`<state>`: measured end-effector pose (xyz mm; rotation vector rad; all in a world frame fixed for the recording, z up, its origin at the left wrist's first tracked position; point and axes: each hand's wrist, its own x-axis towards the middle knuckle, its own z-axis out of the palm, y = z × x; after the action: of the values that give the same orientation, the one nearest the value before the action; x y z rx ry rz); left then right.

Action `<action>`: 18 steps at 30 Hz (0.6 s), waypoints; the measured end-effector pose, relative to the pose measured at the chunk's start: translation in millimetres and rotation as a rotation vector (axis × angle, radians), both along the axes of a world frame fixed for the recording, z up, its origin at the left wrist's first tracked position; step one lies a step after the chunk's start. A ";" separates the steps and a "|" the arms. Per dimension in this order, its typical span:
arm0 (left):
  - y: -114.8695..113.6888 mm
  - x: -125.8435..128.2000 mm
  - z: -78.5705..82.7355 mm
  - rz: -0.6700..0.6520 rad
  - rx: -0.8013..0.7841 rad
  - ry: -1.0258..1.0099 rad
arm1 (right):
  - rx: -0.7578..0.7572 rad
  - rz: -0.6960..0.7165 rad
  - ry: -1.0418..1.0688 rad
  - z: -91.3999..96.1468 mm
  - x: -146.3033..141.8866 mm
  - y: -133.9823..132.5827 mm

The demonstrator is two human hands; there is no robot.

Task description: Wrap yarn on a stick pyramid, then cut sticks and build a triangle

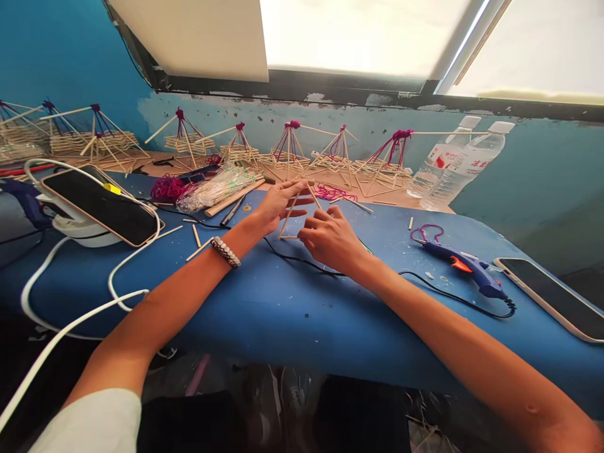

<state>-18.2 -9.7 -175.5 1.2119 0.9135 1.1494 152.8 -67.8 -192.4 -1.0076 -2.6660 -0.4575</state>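
Over the middle of the blue table (264,314), both hands are on a small triangular frame of thin wooden sticks (289,216). My left hand (278,204) pinches the frame's top corner between thumb and forefinger, its other fingers stretched out behind the sticks. Lower and to the right, my right hand (330,236) has its fingers curled in at the frame's right side; its fingertips partly hide the lower right corner. One stick forms the base near the tabletop. Purple yarn (333,193) lies just behind the hands.
Stick pyramids tied with purple yarn (292,141) line the wall. To the right are a blue glue gun (465,267), a phone (557,296) and two water bottles (472,163). At left, another phone (99,204) rests on a white stand among cables. A bag of sticks (221,185) lies behind.
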 end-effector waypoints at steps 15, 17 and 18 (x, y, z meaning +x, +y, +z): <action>25.4 -11.7 -22.7 0.145 0.155 0.646 | -0.517 0.157 0.487 -11.4 2.4 17.8; 28.1 -12.7 -25.9 0.124 0.234 0.770 | -0.499 0.168 0.516 -10.6 5.0 22.8; 28.6 -13.5 -26.7 0.129 0.276 0.865 | -0.481 0.167 0.531 -9.5 7.8 26.0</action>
<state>-31.7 18.8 -202.3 1.9615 1.5177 0.8483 160.6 -41.8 -201.9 -0.8514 -2.3694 0.4513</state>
